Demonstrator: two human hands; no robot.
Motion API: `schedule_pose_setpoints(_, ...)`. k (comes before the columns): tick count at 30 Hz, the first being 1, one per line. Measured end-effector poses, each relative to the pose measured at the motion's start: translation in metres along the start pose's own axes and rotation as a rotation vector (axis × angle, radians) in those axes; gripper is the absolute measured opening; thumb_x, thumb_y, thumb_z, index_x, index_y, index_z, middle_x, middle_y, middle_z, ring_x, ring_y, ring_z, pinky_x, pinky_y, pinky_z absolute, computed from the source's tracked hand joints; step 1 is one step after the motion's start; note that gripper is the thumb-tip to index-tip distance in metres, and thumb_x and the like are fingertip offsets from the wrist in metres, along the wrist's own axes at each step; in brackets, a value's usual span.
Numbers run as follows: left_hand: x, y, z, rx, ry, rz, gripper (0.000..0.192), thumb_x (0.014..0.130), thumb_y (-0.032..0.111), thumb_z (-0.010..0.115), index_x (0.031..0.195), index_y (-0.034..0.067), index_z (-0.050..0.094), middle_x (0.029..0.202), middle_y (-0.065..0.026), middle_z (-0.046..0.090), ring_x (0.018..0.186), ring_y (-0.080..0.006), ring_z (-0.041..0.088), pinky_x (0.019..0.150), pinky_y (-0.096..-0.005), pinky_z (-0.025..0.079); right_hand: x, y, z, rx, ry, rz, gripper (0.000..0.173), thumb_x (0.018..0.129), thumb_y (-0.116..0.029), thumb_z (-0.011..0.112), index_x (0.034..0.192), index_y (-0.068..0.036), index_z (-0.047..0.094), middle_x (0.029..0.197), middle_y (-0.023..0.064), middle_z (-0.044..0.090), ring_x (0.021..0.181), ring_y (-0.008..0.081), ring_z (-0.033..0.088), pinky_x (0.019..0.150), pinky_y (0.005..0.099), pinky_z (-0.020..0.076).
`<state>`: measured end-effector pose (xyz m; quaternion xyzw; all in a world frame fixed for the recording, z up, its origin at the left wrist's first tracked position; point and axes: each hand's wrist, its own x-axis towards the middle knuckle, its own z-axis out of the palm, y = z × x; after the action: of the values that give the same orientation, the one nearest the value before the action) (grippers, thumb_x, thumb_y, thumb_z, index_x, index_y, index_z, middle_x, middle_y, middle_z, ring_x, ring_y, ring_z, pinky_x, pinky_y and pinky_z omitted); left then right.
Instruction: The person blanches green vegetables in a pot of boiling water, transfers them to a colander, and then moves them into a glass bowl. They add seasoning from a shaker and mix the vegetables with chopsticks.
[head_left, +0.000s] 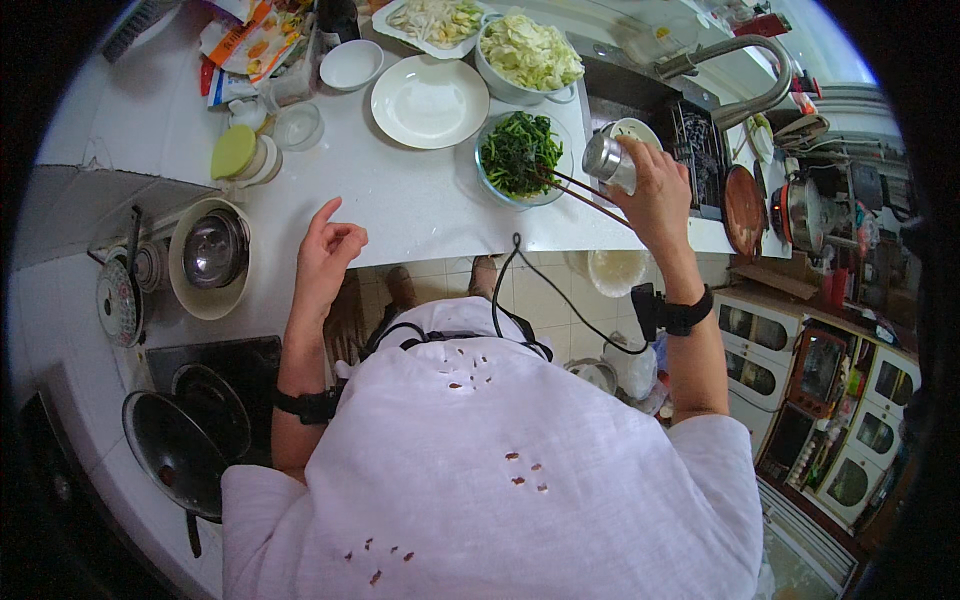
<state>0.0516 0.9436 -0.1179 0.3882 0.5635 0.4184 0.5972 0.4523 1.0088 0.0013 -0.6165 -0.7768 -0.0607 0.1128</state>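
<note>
My right hand grips a glass shaker with a metal top, tilted with its top toward the greens. Just left of it stands a clear glass bowl of dark green cooked leafy vegetables. A pair of brown chopsticks rests in the greens, and its other ends run up to my right hand; whether my fingers touch them I cannot tell. My left hand hovers over the counter's front edge with nothing in it, index finger extended and the other fingers curled.
An oval white plate, a small white bowl and a pot of chopped cabbage stand farther back on the counter. The sink's faucet arches at right. A wok sits at lower left. A black cable hangs before me.
</note>
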Motion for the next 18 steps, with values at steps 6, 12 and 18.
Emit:
schedule_pose_setpoints(6,-0.009,-0.009,-0.009,-0.005,0.036,-0.064,0.063,0.088,0.014,0.065,0.142,-0.001,0.033,0.097,-0.0067,0.063,0.088,-0.0121,0.059,0.078,-0.0258,0.048,-0.012,0.009,0.004,-0.1,-0.112,0.016,0.063,0.062,-0.013,0.08,0.12,-0.017,0.056,0.108,0.0029,0.062,0.099,0.023,0.059,0.086,0.0371,0.042)
schedule_pose_setpoints(12,-0.008,-0.007,-0.01,0.007,0.018,-0.049,0.063,0.089,0.015,0.065,0.141,0.0,0.034,0.099,-0.0067,0.063,0.09,-0.0131,0.06,0.079,-0.0264,0.048,-0.01,0.016,-0.006,-0.249,-0.026,-0.025,0.061,0.063,-0.012,0.078,0.119,-0.017,0.056,0.107,0.0026,0.063,0.099,0.0234,0.059,0.086,0.0373,0.0421)
schedule_pose_setpoints(18,-0.005,-0.006,-0.007,0.011,0.004,-0.037,0.063,0.089,0.016,0.065,0.141,0.0,0.034,0.1,-0.0071,0.063,0.091,-0.0136,0.06,0.081,-0.028,0.048,-0.003,0.021,-0.014,-0.263,-0.051,-0.094,0.059,0.063,-0.009,0.073,0.118,-0.017,0.056,0.107,0.0022,0.063,0.099,0.0237,0.059,0.087,0.0378,0.0421)
